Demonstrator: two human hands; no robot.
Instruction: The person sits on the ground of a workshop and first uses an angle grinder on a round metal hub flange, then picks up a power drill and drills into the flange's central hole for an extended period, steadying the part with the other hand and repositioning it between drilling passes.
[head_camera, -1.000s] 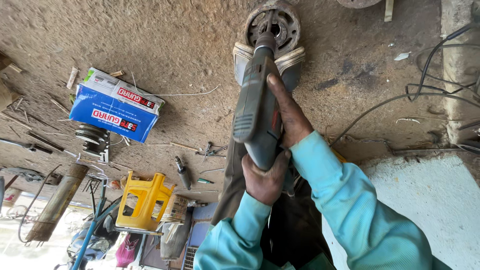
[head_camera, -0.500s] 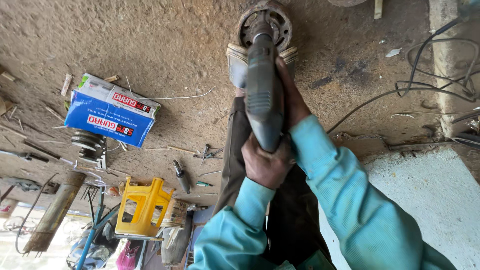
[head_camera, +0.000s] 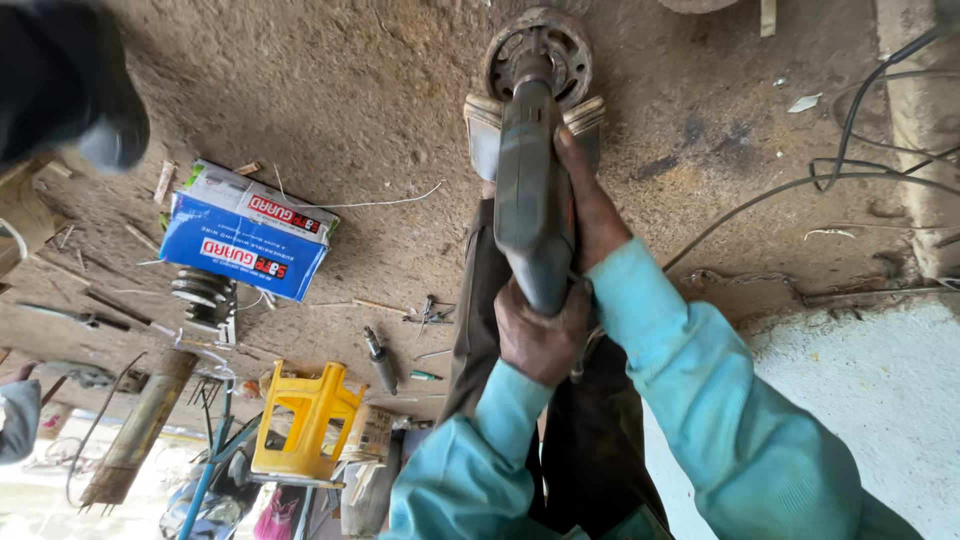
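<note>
Both hands are gripping a grey angle grinder (head_camera: 530, 190), which is pointing at a rusty round metal part (head_camera: 540, 50) lying on the dirt floor (head_camera: 330, 110). The left hand (head_camera: 540, 335) is clenching the rear end of the body; the right hand (head_camera: 590, 215) is wrapping along its side nearer the head. The tool is looking heavy and stiff (probably prone to kicking), so a two-handed hold on the body seems right. A blue box (head_camera: 245, 240) and a yellow stool (head_camera: 305, 420) are sitting well apart to the left.
</note>
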